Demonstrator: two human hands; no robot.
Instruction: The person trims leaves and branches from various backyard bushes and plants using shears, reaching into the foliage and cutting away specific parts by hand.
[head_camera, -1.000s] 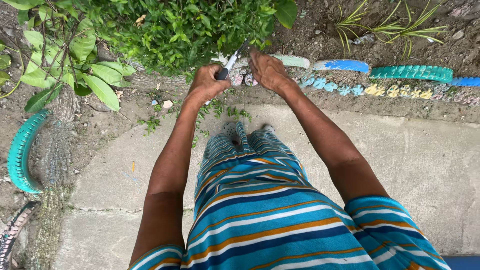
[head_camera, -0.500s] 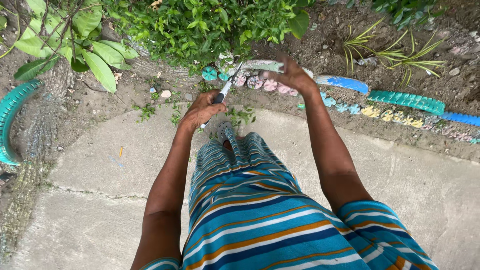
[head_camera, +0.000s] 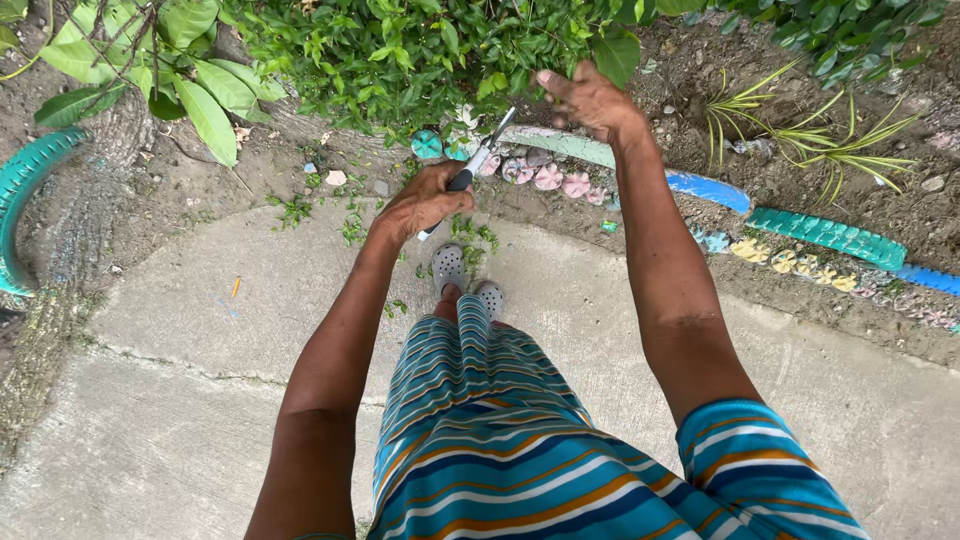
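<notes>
Two bare arms reach from the bottom of the frame over a pale concrete path (head_camera: 170, 400) that fills the lower half, where a person in a striped teal, blue and orange garment (head_camera: 500, 450) stands. Across the top runs a leafy green shrub (head_camera: 400, 50), rooted in a bed of bare soil edged with painted tyre halves (head_camera: 825, 232) in teal and blue, curving from centre to the right edge; another teal tyre piece (head_camera: 25, 190) sits at the far left. Pink and yellow flower-shaped ornaments (head_camera: 560, 180) line the border just below the shrub. Near the centre, grey perforated clogs (head_camera: 465, 280) show beneath the garment's hem, with green clippings scattered on the concrete beside them. The right hand (head_camera: 590, 100), upper centre, is raised against the foliage with fingers loosely curled; whether it grips a stem cannot be told. The left hand (head_camera: 425, 200), just left of centre, is clenched around the dark handle of a pair of garden shears (head_camera: 470, 172), whose pale blades point up toward the shrub's lower leaves.
</notes>
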